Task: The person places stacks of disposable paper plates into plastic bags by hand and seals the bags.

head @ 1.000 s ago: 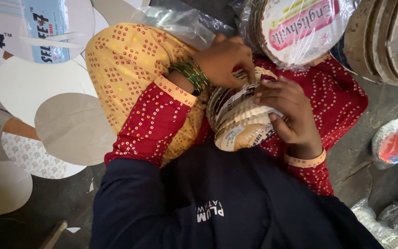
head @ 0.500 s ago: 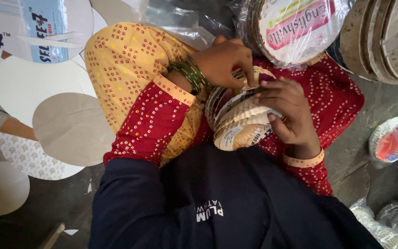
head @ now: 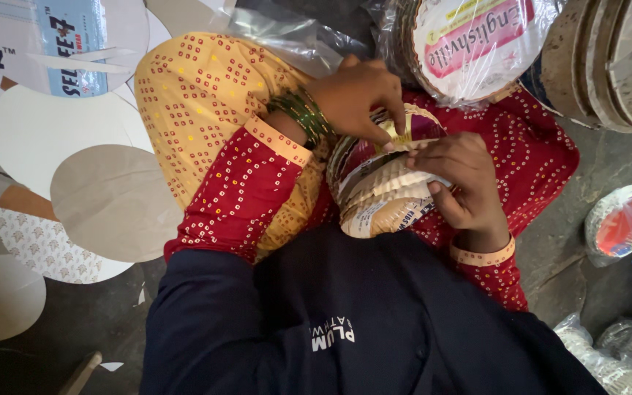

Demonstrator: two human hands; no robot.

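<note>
A stack of paper plates (head: 382, 192) with fluted rims rests on edge in my lap, against red and yellow dotted clothing. My left hand (head: 360, 95), with green bangles at the wrist, reaches over the top of the stack and pinches the rim of one plate. My right hand (head: 466, 183) cups the stack from the right side, fingers wrapped round its edge. Both hands touch the stack.
Flat round cardboard discs (head: 115, 201) lie on the dark floor at left. A plastic-wrapped pack of plates (head: 469, 44) sits above my hands, bare plate stacks (head: 608, 58) at top right. More wrapped plates (head: 623, 219) lie at right and bottom right.
My hands have barely shifted on the stack; the left fingers moved slightly along the top rim. The view moved a little.
</note>
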